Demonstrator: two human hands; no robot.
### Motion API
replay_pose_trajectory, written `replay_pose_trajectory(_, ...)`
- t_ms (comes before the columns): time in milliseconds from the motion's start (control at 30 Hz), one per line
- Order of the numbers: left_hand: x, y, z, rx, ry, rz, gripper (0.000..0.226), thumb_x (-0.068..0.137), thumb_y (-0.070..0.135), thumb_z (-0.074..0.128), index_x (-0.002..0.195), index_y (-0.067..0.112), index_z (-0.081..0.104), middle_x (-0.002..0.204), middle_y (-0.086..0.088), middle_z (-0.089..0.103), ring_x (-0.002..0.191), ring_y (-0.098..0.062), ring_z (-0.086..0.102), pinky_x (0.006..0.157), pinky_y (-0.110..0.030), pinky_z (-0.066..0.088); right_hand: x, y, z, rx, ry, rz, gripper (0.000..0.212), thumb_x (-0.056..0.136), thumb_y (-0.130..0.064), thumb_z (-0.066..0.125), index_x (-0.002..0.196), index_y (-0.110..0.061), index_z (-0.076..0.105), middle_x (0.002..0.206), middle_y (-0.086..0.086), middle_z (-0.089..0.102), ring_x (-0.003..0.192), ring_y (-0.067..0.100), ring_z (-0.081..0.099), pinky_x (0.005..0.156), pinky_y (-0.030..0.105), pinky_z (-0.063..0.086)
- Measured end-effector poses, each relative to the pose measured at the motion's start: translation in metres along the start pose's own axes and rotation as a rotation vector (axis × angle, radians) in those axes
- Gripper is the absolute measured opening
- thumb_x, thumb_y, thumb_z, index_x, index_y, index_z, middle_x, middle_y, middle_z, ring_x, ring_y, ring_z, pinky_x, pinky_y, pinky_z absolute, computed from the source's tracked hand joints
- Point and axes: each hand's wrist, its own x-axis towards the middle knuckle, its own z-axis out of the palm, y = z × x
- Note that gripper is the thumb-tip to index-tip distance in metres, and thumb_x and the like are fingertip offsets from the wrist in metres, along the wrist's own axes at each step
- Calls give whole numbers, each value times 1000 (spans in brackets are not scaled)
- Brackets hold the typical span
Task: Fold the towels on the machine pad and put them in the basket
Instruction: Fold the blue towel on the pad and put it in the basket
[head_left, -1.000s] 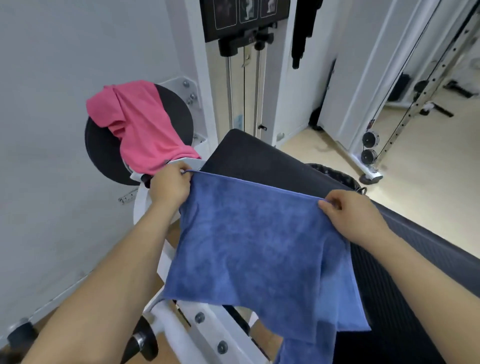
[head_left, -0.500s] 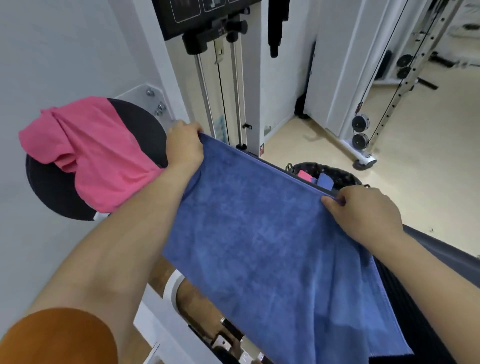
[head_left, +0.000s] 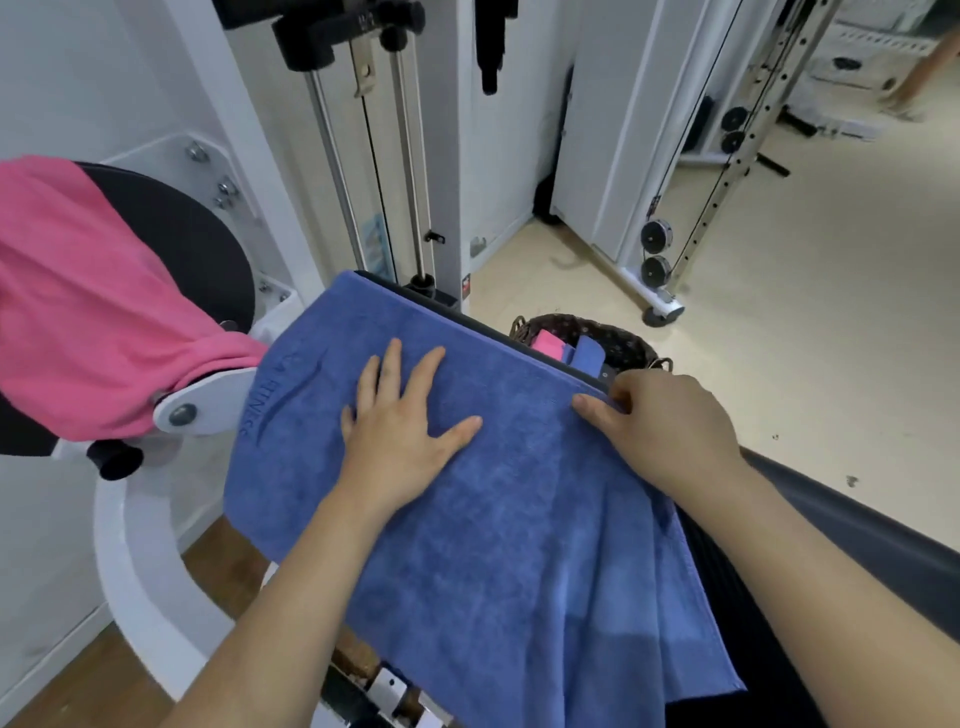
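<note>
In the head view, the blue towel (head_left: 467, 519) now lies spread over the black machine pad (head_left: 857, 530). A second ago it hung in the air, stretched between two raised hands; now its far edge rests along the pad's far rim and its near part drapes off the pad toward the person, with loose folds hanging at the lower right.

The left hand (head_left: 400, 415) has let go of its corner and lies flat on the cloth, fingers spread, palm down, pressing the towel onto the pad. The right hand (head_left: 660, 421) stays at the far right corner of the towel, thumb and fingers closed on the edge, so it pinches the hem where it meets the pad's rim.

This looks like the laying-out step just finished: the towel is down and being smoothed, and no fold shows yet.

The pink towel (head_left: 88, 291) hangs over the round black pad (head_left: 208, 244) at the left, apart from both hands and not yet folded. Beyond the pad's far edge, on the floor, stands the dark woven basket (head_left: 618, 340), with a pink piece and a blue piece already inside, so part of the task seems done; this towel and the pink one are left.
</note>
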Motion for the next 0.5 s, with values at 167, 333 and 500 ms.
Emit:
replay_pose_trajectory(167, -1, 9, 2, 81, -28, -46, 79, 84, 70, 47, 149, 45, 11, 162, 6, -8, 148, -22, -4, 112, -62, 14, -59, 23, -11, 154, 88, -52, 46, 90, -31, 62, 133, -27, 46, 119, -3, 50, 101, 17, 53, 74, 33, 45)
replay_pose_trajectory(333, -98, 58, 18, -123, 260, 284, 36, 91, 37, 48, 125, 26, 52, 129, -2, 48, 108, -24, 52, 81, -46, 51, -145, 60, -10, -12, 54, 38, 36, 90, -31, 60, 124, -26, 49, 115, -5, 51, 94, 18, 56, 67, 32, 44)
replay_pose_trajectory(500, -227, 99, 78, -153, 44, 463, 13, 83, 38, 50, 93, 33, 56, 92, 14, 49, 73, -5, 55, 49, -25, 50, -174, 81, 16, -181, 75, -69, 35, 73, -39, 78, 91, -17, 58, 85, 2, 55, 65, 25, 58, 51, 31, 35)
